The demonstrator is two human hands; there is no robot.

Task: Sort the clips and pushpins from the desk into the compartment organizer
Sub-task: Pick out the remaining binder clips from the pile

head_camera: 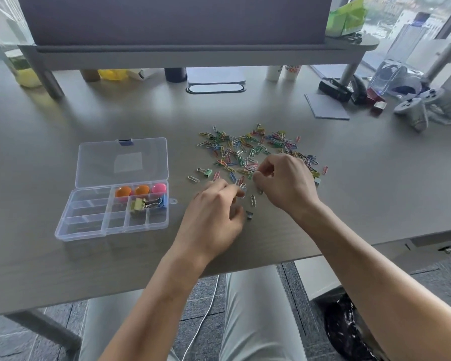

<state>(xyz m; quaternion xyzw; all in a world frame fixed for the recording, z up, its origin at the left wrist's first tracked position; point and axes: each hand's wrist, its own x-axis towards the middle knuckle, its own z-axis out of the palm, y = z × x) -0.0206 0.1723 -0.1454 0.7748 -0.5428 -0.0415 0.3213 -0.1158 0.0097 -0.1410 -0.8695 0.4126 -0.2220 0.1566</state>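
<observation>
A loose pile of coloured paper clips (248,149) with a few small binder clips lies spread on the grey desk. My right hand (284,183) hovers over its near edge, fingers pinched at a clip; what it holds is hidden. My left hand (214,209) is curled at the pile's near left, fingertips down among clips, with a small binder clip (249,215) beside the thumb. A clear compartment organizer (89,225) stands open to the left. It holds three round pushpins (140,190) in its far right compartments and binder clips (146,203) just below them.
A green binder clip (205,171) and single paper clips (253,200) lie apart from the pile. A monitor riser spans the back of the desk. A grey pad (326,106), a game controller (417,105) and clutter sit at the far right. The desk's front edge runs under my forearms.
</observation>
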